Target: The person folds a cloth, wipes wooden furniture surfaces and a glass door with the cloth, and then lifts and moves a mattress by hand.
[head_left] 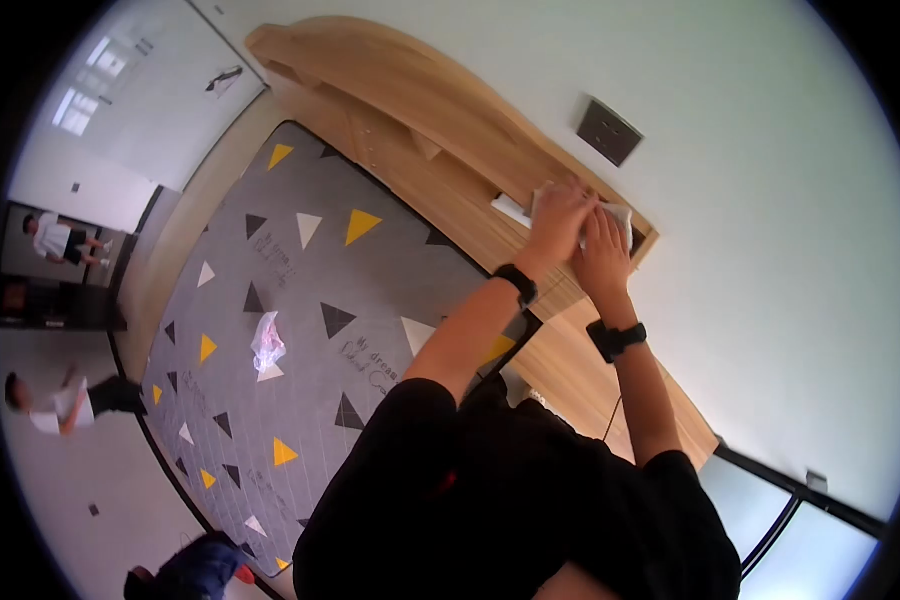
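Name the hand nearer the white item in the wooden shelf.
Left. Your left hand is close beside the white item; your right hand is farther off, past the left.

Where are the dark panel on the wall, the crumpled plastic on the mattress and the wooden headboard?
Dark panel [610, 131]: head view, middle of its face.
Crumpled plastic [268, 345]: head view, middle of the crumpled heap.
Wooden headboard [400, 65]: head view, its curved upper part.
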### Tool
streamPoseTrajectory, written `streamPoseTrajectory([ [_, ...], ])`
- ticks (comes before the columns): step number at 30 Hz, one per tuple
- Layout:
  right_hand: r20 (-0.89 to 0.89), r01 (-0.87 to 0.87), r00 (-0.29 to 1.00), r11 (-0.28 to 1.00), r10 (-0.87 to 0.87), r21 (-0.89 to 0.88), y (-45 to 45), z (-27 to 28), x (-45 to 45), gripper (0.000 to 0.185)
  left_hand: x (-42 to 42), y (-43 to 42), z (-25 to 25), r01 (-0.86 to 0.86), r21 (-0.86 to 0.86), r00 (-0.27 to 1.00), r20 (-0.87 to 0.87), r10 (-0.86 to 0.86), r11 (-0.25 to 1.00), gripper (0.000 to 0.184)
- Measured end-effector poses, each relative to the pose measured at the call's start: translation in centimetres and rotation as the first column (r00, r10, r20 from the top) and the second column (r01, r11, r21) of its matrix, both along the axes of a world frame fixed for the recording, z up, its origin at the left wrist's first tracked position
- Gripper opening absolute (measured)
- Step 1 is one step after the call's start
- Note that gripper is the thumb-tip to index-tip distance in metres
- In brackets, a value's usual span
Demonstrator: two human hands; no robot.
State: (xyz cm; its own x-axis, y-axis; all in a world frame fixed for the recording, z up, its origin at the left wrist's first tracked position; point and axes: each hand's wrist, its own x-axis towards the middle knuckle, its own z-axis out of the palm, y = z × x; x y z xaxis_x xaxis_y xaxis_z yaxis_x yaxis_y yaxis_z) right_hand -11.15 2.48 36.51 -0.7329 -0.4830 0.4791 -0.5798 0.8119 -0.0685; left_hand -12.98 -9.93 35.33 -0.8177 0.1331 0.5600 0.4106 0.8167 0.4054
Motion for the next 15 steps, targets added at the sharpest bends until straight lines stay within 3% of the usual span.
streamPoseTrajectory([
  [2, 0.0, 0.088, 0.996, 0.986, -0.089, 0.139, -0.4, -1.8, -0.1, 0.061, 0.5, 0.3, -2.0, -0.056, -0.083, 0.997, -0.064, 0.05, 0.995, 0.038],
  [7, 0.089, 0.096, 0.99, 0.986, -0.109, 0.133, -3.3, -1.8, -1.0, 0.076, -0.7, -2.2, -2.5, -0.016, -0.066, 1.0, -0.006, 0.016, 0.998, 0.04],
  [10, 0.147, -0.008, 0.989, 0.996, -0.006, 0.093, -6.3, -1.4, -2.3, 0.085, -2.0, -5.5, -2.4, -0.023, -0.069, 0.999, 0.037, 0.026, 0.997, 0.04],
  [15, 0.358, -0.132, 0.927, 0.991, 0.113, 0.029, -14.4, -1.8, -8.7, 0.08, -4.9, -13.1, -2.0, -0.208, -0.221, 0.963, 0.125, 0.239, 0.953, 0.039],
])
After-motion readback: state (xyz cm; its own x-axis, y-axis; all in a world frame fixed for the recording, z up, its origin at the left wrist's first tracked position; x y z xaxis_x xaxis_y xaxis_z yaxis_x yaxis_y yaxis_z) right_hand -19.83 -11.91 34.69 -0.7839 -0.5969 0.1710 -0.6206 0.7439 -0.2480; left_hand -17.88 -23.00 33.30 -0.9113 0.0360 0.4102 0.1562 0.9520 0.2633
